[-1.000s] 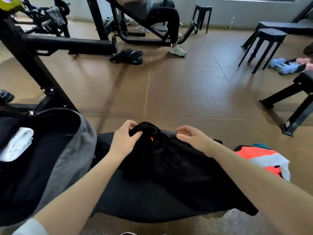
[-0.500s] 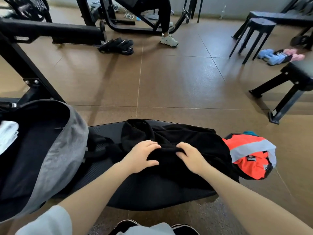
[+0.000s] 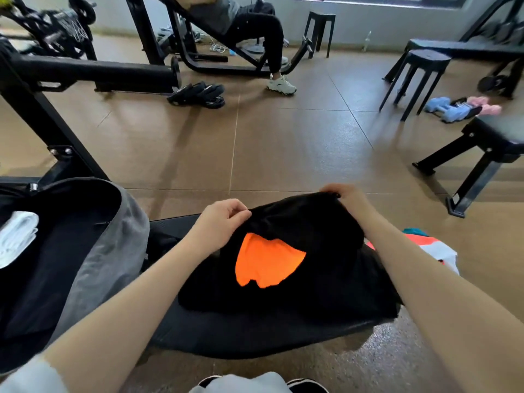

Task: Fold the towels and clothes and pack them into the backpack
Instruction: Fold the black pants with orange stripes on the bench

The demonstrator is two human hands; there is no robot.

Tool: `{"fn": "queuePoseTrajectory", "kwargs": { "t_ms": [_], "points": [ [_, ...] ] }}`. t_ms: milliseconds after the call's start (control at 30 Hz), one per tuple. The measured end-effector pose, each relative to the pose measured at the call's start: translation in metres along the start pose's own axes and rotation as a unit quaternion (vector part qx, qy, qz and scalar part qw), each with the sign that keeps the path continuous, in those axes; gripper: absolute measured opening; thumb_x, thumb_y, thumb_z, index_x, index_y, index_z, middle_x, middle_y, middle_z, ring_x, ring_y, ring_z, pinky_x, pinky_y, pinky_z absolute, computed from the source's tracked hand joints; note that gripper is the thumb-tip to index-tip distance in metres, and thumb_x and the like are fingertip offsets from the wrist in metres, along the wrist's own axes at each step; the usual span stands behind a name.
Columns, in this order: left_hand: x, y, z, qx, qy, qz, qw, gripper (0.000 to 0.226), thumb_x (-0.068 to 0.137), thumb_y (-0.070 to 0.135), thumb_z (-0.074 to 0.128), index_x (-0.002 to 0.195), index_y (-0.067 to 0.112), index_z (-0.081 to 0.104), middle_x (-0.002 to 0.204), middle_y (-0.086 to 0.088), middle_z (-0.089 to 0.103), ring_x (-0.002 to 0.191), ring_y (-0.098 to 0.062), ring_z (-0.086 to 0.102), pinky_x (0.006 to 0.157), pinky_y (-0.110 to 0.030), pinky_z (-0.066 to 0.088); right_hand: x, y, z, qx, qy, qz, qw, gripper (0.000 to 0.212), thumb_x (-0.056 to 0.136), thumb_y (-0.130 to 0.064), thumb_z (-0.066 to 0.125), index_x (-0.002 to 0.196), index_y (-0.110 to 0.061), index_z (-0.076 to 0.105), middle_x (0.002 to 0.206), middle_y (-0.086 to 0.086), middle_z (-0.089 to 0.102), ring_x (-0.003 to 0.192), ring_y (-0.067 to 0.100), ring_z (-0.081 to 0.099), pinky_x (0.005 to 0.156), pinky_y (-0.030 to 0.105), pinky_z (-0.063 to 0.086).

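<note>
both hands pinch the far edge of a black garment lying on the black bench: left hand at its left corner, right hand at its right, fingers curled round the cloth. half a second ago both hands pressed flat on its middle; now the edge is lifted, showing an orange patch. the open backpack lies at the left.
</note>
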State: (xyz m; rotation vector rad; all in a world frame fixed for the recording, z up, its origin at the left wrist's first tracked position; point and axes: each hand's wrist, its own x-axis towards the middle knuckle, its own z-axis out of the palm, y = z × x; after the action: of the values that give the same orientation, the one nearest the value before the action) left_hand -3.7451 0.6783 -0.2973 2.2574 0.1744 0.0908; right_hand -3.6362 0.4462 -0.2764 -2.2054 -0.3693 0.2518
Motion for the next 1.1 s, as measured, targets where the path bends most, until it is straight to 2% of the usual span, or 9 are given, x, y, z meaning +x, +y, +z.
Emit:
{"fn": "queuePoseTrajectory", "kwargs": {
  "t_ms": [100,200,300,467,600,767,867,1000,1100],
  "points": [
    [0.004,-0.039,0.023,0.078,0.010,-0.091,0.993,0.020,0.093,0.023,0.052,0.111,0.013,0.055,0.095,-0.001,0.060,0.097,-0.021,0.057,0.075,-0.023,0.037,0.006,0.025,0.028,-0.254,-0.004,0.007,0.967,0.026,0.088,-0.021,0.058,0.114,-0.020,0.064,0.122,0.004,0.057,0.113,0.021,0.051,0.101,0.033,0.032],
    [-0.010,-0.072,0.042,0.067,-0.014,-0.149,0.987,0.041,0.096,0.032,0.046,0.130,0.008,0.045,0.125,-0.009,0.053,0.114,-0.023,0.050,0.090,-0.027,0.038,-0.023,0.032,0.054,-0.199,-0.026,-0.137,0.970,0.017,0.089,-0.014,0.056,0.102,-0.014,0.068,0.110,0.004,0.059,0.108,0.023,0.055,0.098,0.030,0.039],
    [-0.030,-0.082,0.051,0.031,-0.029,-0.139,0.989,0.040,0.097,0.032,0.042,0.131,0.011,0.045,0.131,-0.006,0.051,0.119,-0.018,0.048,0.093,-0.022,0.034,-0.056,0.039,0.083,-0.246,-0.197,-0.219,0.923,0.023,0.094,-0.024,0.052,0.113,-0.017,0.063,0.121,-0.001,0.056,0.112,0.016,0.054,0.099,0.031,0.040],
    [-0.053,-0.095,0.048,0.078,-0.187,-0.113,0.973,0.080,0.084,0.047,0.060,0.146,0.023,0.015,0.144,0.001,0.038,0.126,-0.016,0.043,0.102,-0.027,0.036,-0.060,0.054,0.122,-0.411,-0.285,-0.157,0.851,0.072,0.087,-0.046,0.055,0.147,-0.028,0.020,0.157,-0.002,0.010,0.144,0.024,0.010,0.114,0.041,0.012],
    [-0.062,-0.100,0.046,0.131,-0.211,-0.093,0.964,0.098,0.064,0.049,0.076,0.140,0.030,0.017,0.145,0.004,0.032,0.121,-0.016,0.045,0.094,-0.028,0.041,-0.051,0.051,0.136,-0.473,-0.214,-0.167,0.838,0.033,0.096,-0.031,0.042,0.127,-0.023,0.051,0.151,-0.003,0.030,0.143,0.027,0.014,0.108,0.043,0.013],
    [-0.053,-0.113,0.042,0.108,-0.075,-0.080,0.988,0.027,0.081,0.027,0.066,0.104,0.027,0.052,0.107,0.007,0.060,0.100,-0.014,0.058,0.083,-0.029,0.045,-0.033,0.043,0.120,-0.310,-0.131,-0.124,0.933,0.022,0.100,-0.026,0.036,0.101,-0.020,0.058,0.113,-0.013,0.058,0.129,0.014,0.035,0.100,0.034,0.017],
    [-0.039,-0.098,0.026,-0.014,0.029,-0.107,0.994,0.010,0.088,0.022,0.061,0.081,0.027,0.055,0.079,0.007,0.061,0.072,-0.005,0.055,0.067,-0.023,0.040,-0.019,0.019,0.095,-0.107,-0.086,-0.038,0.990,0.017,0.099,-0.019,0.038,0.085,-0.018,0.047,0.073,-0.008,0.050,0.073,0.010,0.047,0.074,0.027,0.036],
    [-0.021,-0.058,0.003,-0.256,0.067,-0.145,0.953,0.009,0.092,0.017,0.055,0.086,0.019,0.062,0.081,0.003,0.065,0.076,-0.011,0.057,0.071,-0.023,0.044,-0.005,-0.011,0.081,0.015,-0.078,-0.017,0.997,0.018,0.098,-0.018,0.042,0.081,-0.017,0.049,0.069,-0.008,0.047,0.067,0.005,0.044,0.063,0.021,0.034],
    [-0.019,-0.035,-0.017,-0.424,0.020,-0.143,0.894,0.013,0.093,0.020,0.053,0.091,0.015,0.064,0.079,0.001,0.067,0.070,-0.009,0.061,0.066,-0.020,0.048,-0.001,-0.022,0.068,0.297,-0.104,0.061,0.947,0.025,0.097,-0.013,0.045,0.073,-0.017,0.053,0.059,-0.006,0.050,0.054,0.005,0.046,0.056,0.020,0.039]
  ]
}}
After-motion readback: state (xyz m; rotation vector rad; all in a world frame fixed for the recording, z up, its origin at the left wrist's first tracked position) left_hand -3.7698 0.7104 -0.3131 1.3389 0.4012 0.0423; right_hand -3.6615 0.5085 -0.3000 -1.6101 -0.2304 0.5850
